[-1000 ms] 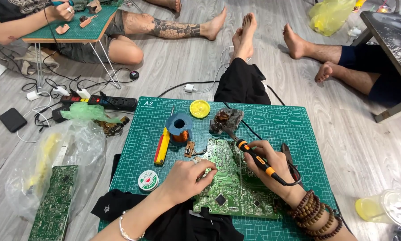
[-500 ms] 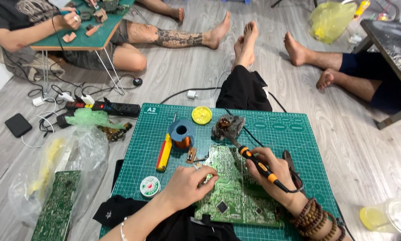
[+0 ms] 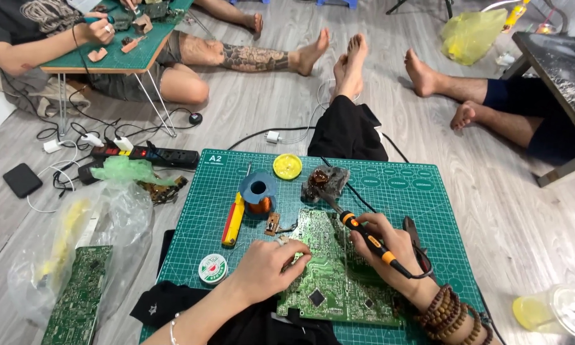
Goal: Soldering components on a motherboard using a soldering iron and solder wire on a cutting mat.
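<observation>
Here the right hand (image 3: 396, 246) clamps the soldering iron (image 3: 364, 235), tip up-left; left hand (image 3: 268, 268) presses the circuit board (image 3: 338, 287).

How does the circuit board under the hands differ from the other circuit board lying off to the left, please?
The circuit board under the hands lies bare on the green cutting mat, while the other circuit board lies on the floor, partly under a clear plastic bag. The first is broad and irregular in outline; the second is a narrow strip. The left hand touches the first, and the right hand holds a soldering iron over it; nobody touches the second. Both are green.
</observation>
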